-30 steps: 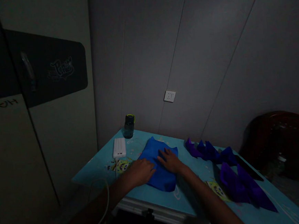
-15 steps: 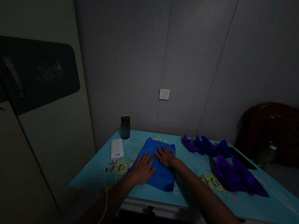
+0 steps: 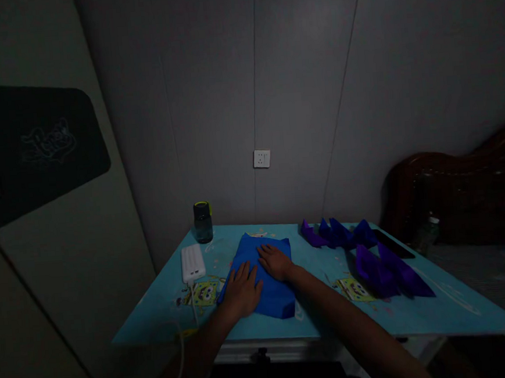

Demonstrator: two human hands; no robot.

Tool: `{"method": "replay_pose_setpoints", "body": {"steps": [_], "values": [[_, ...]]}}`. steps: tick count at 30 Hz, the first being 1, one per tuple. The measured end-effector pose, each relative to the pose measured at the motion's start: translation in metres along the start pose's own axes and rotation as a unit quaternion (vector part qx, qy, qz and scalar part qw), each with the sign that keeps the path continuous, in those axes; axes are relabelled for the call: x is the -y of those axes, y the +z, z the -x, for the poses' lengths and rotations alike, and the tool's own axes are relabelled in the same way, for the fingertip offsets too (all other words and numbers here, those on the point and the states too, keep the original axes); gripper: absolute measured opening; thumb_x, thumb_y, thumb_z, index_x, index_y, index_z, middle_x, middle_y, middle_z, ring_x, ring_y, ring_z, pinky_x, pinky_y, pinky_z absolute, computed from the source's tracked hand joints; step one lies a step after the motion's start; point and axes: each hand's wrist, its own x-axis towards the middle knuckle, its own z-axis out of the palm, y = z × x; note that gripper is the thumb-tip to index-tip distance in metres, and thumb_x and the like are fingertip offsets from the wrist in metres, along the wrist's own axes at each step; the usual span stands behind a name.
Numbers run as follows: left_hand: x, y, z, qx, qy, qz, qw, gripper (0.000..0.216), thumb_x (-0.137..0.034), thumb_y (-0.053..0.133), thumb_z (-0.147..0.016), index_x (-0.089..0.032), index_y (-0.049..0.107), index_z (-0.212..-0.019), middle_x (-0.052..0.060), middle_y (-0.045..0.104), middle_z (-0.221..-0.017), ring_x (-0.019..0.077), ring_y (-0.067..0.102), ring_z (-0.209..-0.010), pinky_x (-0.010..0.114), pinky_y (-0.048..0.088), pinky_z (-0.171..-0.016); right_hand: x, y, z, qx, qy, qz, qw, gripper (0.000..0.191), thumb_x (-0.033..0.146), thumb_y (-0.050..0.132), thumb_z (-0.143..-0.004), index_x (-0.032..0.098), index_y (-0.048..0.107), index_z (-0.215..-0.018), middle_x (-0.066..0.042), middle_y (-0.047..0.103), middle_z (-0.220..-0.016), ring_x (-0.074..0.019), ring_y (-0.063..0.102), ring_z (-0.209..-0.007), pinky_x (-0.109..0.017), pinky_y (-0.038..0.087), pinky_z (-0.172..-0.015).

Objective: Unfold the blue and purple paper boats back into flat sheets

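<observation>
A sheet of blue paper lies on the light blue table, slightly askew, with its corners a little raised. My left hand rests flat on the sheet's left part, fingers spread. Farther up and to the right, my right hand lies palm down on the same sheet, its fingers stretched out. Neither hand grips anything. To the right stand folded paper boats, a purple one nearest and blue ones behind it.
A white power bank with a cable lies left of the sheet. Behind it stands a dark bottle near the wall. A flat black object lies at the table's right. A cabinet rises on the left.
The view has turned a little to the right and levelled. My right hand has shifted slightly on the sheet, its fingers closer together; my left hand stays on the left part.
</observation>
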Motion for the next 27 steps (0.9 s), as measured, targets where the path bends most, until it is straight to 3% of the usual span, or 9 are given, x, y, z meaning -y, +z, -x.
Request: {"method": "replay_pose_setpoints", "body": {"steps": [5,9,16,21,24,27], "values": [[0.000,0.003,-0.002,0.000,0.005,-0.013,1.000,0.056,-0.040,0.022,-0.100,-0.017,0.038,-0.149,0.014,0.031,-0.158,0.0299,0.027,-0.147,0.055,0.021,-0.118,0.006,0.016,0.088,-0.026,-0.066,-0.011,0.997,0.064,0.052,0.031,-0.101,0.015,0.029,-0.153,-0.017,0.021,-0.159,-0.0325,0.019,-0.148,-0.055,0.021,-0.118],[-0.003,-0.003,-0.002,0.035,-0.010,-0.010,0.999,0.059,-0.042,0.023,-0.100,-0.016,0.033,-0.152,0.015,0.024,-0.160,0.0311,0.022,-0.148,0.057,0.018,-0.118,0.010,0.008,0.133,0.019,-0.102,-0.033,0.994,0.062,0.051,0.023,-0.103,0.018,0.026,-0.154,-0.015,0.016,-0.161,-0.0299,0.015,-0.149,-0.052,0.018,-0.120],[-0.006,-0.021,-0.004,0.067,0.006,-0.012,0.998,0.058,-0.042,0.026,-0.099,-0.015,0.035,-0.150,0.018,0.029,-0.158,0.0326,0.025,-0.147,0.057,0.020,-0.117,0.017,-0.003,0.133,0.036,-0.092,-0.034,0.995,0.062,0.050,0.023,-0.102,0.015,0.029,-0.153,-0.017,0.015,-0.160,-0.0299,0.014,-0.149,-0.051,0.016,-0.121],[-0.016,-0.024,-0.011,0.047,0.009,-0.018,0.999,0.053,-0.033,0.032,-0.098,-0.010,0.043,-0.143,0.023,0.036,-0.153,0.0366,0.035,-0.141,0.056,0.025,-0.114,0.013,0.003,0.133,0.022,-0.101,-0.033,0.994,0.059,0.049,0.024,-0.103,0.018,0.030,-0.153,-0.014,0.018,-0.160,-0.0301,0.015,-0.149,-0.054,0.017,-0.120],[-0.022,-0.020,-0.020,0.048,0.048,-0.011,0.998,0.052,-0.031,0.030,-0.098,-0.012,0.040,-0.145,0.020,0.029,-0.157,0.0347,0.028,-0.145,0.055,0.024,-0.115,0.011,0.006,0.131,0.018,-0.103,-0.038,0.994,0.060,0.051,0.025,-0.102,0.020,0.030,-0.153,-0.013,0.020,-0.160,-0.0303,0.016,-0.149,-0.055,0.017,-0.120],[-0.019,-0.016,-0.028,0.059,0.060,0.010,0.996,0.056,-0.040,0.030,-0.099,-0.014,0.036,-0.148,0.017,0.025,-0.160,0.0333,0.021,-0.148,0.055,0.019,-0.118,0.010,0.008,0.130,0.021,-0.098,-0.034,0.994,0.061,0.053,0.024,-0.102,0.019,0.030,-0.153,-0.013,0.019,-0.161,-0.0300,0.016,-0.149,-0.054,0.017,-0.120]]}}
